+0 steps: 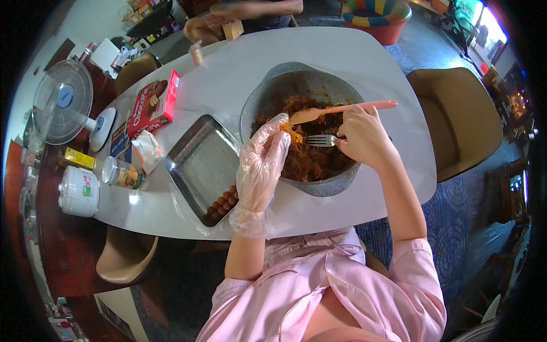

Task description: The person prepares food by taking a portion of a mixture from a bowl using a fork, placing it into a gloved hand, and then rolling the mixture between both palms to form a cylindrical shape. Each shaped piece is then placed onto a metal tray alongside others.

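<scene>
A big grey speckled pot [250, 108] holds a brown, shredded, sticky mixture [310, 165]. My left hand [261, 159], in a clear plastic glove, is over the pot's near left side with its fingers closed round a small orange-brown clump of mixture [293, 135]. My right hand [364, 137] is bare and grips a metal fork [323, 140], its tines pointing left toward the clump. A pink spatula [342, 108] with a smeared blade lies across the pot, its handle passing by my right fingers; I cannot tell whether they touch it.
Left of the pot, a metal baking tray [196, 165] holds several brown balls [223, 204] at its near right corner. Farther left are a red box [154, 105], a clear jar [121, 173], a white lidded container [78, 192] and a fan [64, 97]. Another person [250, 11] sits across the table.
</scene>
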A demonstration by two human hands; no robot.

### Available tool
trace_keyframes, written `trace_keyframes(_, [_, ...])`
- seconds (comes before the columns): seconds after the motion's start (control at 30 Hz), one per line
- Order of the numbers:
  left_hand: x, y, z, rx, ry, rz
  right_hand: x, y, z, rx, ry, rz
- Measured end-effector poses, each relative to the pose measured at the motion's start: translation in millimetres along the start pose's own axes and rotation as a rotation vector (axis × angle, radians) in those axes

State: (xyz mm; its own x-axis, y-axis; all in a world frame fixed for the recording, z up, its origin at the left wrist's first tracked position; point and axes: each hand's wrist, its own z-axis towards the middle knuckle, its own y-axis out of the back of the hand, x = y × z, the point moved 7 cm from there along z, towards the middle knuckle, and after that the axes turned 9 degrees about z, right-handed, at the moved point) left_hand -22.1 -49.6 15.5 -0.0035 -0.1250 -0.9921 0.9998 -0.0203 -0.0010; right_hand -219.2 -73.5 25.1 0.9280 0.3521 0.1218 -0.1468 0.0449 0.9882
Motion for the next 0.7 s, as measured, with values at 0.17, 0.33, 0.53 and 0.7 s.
trace_keyframes(0.17, [-5.6, -1.8, -1.1, -0.004, 0.066, 0.014, 26.6, 44.8, 13.4, -0.153, 0.234, 0.644])
trace_keyframes(0.33, [-1.6, -1.8, -2.9, 0.032, -0.009, -0.058, 51.0, 50.7, 23.0, -0.269, 0.382, 0.706])
trace_keyframes(0.53, [1.2, 3.6, -11.9, -0.005, 0.074, 0.003, 44.2, 44.4, 18.0, -0.248, 0.413, 0.700])
trace_keyframes(0.7, [2.5, 1.8, -9.1, 0.026, 0.084, 0.047, 45.2, 38.0, 18.2, -0.256, 0.418, 0.675])
